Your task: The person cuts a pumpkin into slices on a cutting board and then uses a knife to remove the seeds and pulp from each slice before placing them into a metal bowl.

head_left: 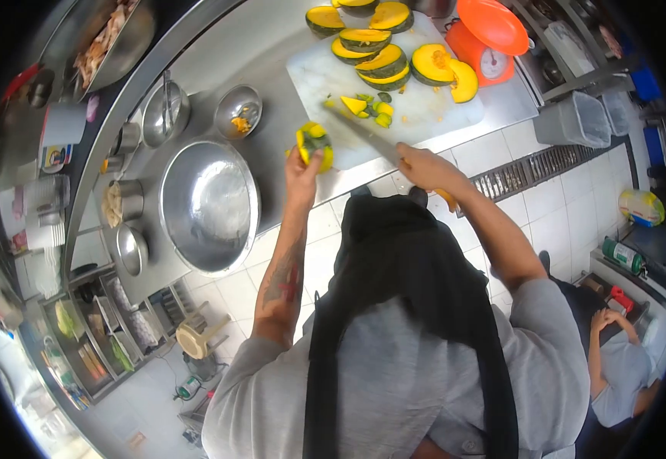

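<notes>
My left hand [302, 173] is closed around a piece of pumpkin [314, 141], lifted by the near left edge of the white cutting board [440, 115]. Patches of dark green rind still show on its yellow flesh. In my right hand [423, 166] is a large kitchen knife [367, 135], its blade pointing up and left over the board. Rind trimmings [382, 115] lie beyond the blade. Several thick pumpkin wedges [382, 65] with green skin are grouped at the far side of the board, and cut pieces [430, 64] sit to their right.
A large steel bowl [209, 206] stands left of my left hand. Behind it are a small bowl [238, 112] with orange scraps and another steel bowl [166, 115] with utensils. An orange scale [480, 52] is at the back right. Another person [620, 359] is at the lower right.
</notes>
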Demonstrator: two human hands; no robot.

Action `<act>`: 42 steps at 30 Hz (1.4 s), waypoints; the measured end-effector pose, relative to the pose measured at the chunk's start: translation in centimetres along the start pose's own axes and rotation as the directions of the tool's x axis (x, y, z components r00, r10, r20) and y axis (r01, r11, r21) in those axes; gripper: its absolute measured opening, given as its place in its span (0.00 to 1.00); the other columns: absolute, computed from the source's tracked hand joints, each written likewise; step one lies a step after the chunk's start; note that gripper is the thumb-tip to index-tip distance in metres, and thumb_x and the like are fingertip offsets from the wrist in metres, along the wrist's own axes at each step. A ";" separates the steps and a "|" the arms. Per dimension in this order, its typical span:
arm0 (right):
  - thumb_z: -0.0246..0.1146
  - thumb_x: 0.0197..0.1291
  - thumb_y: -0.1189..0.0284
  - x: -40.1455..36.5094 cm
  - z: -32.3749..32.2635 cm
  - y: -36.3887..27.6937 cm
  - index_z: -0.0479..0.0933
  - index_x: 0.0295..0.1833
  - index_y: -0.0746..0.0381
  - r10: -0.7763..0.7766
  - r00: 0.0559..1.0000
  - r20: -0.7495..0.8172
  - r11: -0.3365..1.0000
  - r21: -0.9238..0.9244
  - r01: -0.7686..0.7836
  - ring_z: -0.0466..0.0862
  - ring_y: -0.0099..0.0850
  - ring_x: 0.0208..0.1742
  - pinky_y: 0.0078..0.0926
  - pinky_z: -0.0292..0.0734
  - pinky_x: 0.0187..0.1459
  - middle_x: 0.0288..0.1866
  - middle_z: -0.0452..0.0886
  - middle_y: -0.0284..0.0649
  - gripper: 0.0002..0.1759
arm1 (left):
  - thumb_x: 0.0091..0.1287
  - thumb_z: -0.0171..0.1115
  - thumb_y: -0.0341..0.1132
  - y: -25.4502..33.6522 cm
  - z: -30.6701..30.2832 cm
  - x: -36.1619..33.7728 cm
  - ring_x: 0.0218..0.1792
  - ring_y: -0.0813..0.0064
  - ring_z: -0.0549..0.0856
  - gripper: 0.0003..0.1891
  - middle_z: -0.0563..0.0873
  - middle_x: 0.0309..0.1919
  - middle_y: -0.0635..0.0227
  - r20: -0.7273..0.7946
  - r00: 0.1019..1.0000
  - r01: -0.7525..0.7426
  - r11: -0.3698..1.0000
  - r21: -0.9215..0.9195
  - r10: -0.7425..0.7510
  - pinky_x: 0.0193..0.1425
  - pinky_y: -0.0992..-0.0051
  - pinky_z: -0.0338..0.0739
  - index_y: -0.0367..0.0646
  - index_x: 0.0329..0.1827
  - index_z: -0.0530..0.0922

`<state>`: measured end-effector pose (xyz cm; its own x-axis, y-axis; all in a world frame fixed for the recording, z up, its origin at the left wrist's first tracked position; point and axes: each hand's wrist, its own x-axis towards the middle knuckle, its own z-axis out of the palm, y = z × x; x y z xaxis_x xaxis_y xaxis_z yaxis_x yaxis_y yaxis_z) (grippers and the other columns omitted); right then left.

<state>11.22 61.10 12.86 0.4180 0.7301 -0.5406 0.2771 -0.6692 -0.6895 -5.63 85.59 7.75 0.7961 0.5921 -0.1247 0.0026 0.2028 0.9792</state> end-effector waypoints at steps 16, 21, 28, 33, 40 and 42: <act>0.55 0.72 0.73 -3.1 2.9 -0.8 0.70 0.64 0.70 -0.059 0.967 -0.247 0.994 -0.103 0.034 0.87 0.65 0.48 0.62 0.81 0.52 0.42 0.87 0.66 0.19 | 0.72 0.71 0.41 0.0 5.5 1.4 0.51 0.40 0.84 0.30 0.83 0.50 0.39 0.057 0.988 -0.124 0.524 0.843 0.141 0.61 0.49 0.80 0.43 0.73 0.70; 0.52 0.72 0.75 -4.5 3.8 -1.6 0.70 0.62 0.70 -0.096 0.968 -0.230 0.974 -0.224 0.044 0.89 0.61 0.44 0.60 0.84 0.48 0.40 0.87 0.64 0.16 | 0.74 0.68 0.38 -0.2 5.2 1.5 0.35 0.59 0.84 0.20 0.82 0.40 0.51 0.167 0.942 -0.282 0.417 0.864 0.292 0.46 0.63 0.84 0.44 0.65 0.79; 0.55 0.69 0.78 -7.2 5.4 -0.9 0.68 0.63 0.69 -0.138 0.944 -0.300 0.952 -0.303 0.043 0.88 0.58 0.34 0.54 0.85 0.36 0.35 0.82 0.60 0.19 | 0.68 0.70 0.28 -2.3 5.3 1.3 0.27 0.68 0.88 0.18 0.78 0.47 0.53 0.174 0.887 -0.411 0.560 0.720 0.427 0.34 0.71 0.89 0.40 0.60 0.82; 0.56 0.69 0.78 -10.5 4.8 -1.8 0.68 0.65 0.67 -0.010 0.968 -0.251 0.945 -0.318 -0.073 0.88 0.56 0.31 0.52 0.84 0.33 0.36 0.81 0.58 0.20 | 0.66 0.69 0.26 -2.9 5.0 1.6 0.26 0.71 0.88 0.16 0.78 0.47 0.55 0.182 0.880 -0.429 0.569 0.702 0.438 0.31 0.73 0.89 0.39 0.57 0.84; 0.53 0.75 0.74 -10.0 6.5 -2.1 0.68 0.61 0.66 -0.013 0.955 -0.297 0.928 -0.359 -0.100 0.88 0.56 0.30 0.52 0.85 0.31 0.34 0.82 0.59 0.13 | 0.65 0.70 0.26 -2.7 5.1 1.5 0.25 0.71 0.88 0.15 0.77 0.47 0.57 0.160 0.893 -0.402 0.588 0.702 0.420 0.32 0.73 0.89 0.42 0.55 0.85; 0.54 0.75 0.74 -8.6 6.6 -2.3 0.69 0.62 0.65 -0.029 0.948 -0.318 0.928 -0.361 -0.093 0.88 0.55 0.30 0.52 0.86 0.32 0.33 0.83 0.58 0.14 | 0.65 0.70 0.26 -2.8 5.1 1.5 0.25 0.71 0.87 0.15 0.77 0.46 0.57 0.157 0.897 -0.394 0.587 0.707 0.414 0.32 0.73 0.88 0.43 0.55 0.86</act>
<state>1.26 57.32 15.90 0.6634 0.6671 -0.3391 0.5307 -0.7388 -0.4153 -1.36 81.91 5.59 0.8099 0.4926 0.3183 0.1150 -0.6656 0.7374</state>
